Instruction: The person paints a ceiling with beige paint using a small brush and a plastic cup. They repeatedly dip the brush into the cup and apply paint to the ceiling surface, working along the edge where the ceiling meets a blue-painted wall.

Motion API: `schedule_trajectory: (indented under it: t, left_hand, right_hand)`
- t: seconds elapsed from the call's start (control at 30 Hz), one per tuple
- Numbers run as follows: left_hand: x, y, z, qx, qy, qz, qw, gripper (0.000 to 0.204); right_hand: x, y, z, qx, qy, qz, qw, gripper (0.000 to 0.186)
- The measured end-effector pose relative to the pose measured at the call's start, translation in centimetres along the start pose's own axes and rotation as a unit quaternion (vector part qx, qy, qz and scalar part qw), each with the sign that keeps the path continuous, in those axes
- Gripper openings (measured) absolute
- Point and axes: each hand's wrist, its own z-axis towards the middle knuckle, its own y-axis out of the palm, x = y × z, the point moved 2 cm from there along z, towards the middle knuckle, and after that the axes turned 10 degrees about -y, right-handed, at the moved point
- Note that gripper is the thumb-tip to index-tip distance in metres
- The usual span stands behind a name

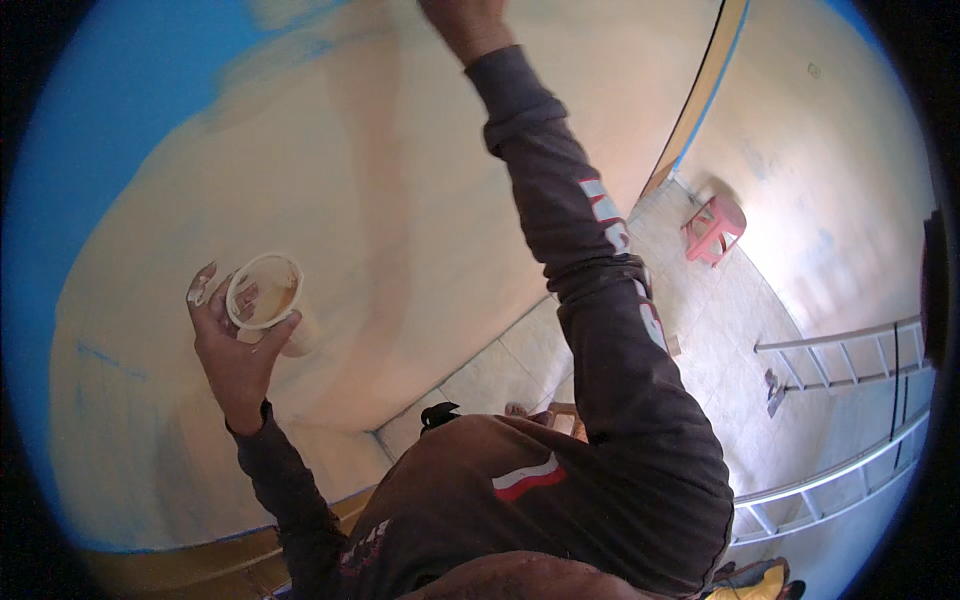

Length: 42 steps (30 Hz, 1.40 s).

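My left hand (238,350) is wrapped round a pale, translucent plastic tub (306,330), thumb on the near side and fingers round the far side. Cream paint shows inside it, and pale smears mark my fingertips. The tub is held out in front of the wall (440,200), which is cream over most of its face and blue at the upper left. My right arm stretches up to the top edge, where only the back of my right hand (466,22) shows. Its fingers and anything in them are cut off by the frame.
A pink plastic stool (716,230) stands on the tiled floor (640,215) by the right-hand wall. Two aluminium ladder sections (840,360) reach in from the right. A wooden frame (690,110) runs up the corner. Something yellow and black (755,582) lies at the lower right.
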Motion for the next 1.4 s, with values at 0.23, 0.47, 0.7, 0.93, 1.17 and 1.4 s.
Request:
schedule_trajectory:
  t: [0.23,0.47,0.7,0.93,1.17,1.4]
  left_hand:
    - [-0.6,-0.1,0.4,0.001,0.003,0.008,1.000,0.095]
    - [-1.6,0.1,0.6,0.009,-0.002,0.021,1.000,0.093]
    - [-2.3,-0.2,-0.3,0.024,-0.030,0.031,0.999,0.097]
    - [-2.6,-0.2,-0.7,0.014,-0.030,0.015,0.999,0.097]
    - [-1.3,0.5,-0.3,-0.007,-0.004,0.029,1.000,0.098]
    - [0.2,0.8,-1.1,-0.020,-0.015,0.014,1.000,0.098]
  right_hand:
    - [-13.0,0.8,0.8,0.037,-0.027,0.132,0.990,0.028]
    - [-21.7,0.3,2.9,0.086,-0.083,0.292,0.949,0.024]
    - [-25.7,5.6,5.8,0.036,0.078,0.476,0.875,0.034]
    - [-14.7,1.6,3.0,-0.015,0.088,0.503,0.860,0.026]
    - [-0.4,0.2,2.4,0.070,0.107,0.247,0.961,0.033]
    - [-1.8,0.9,1.3,0.019,-0.030,0.053,0.998,0.023]
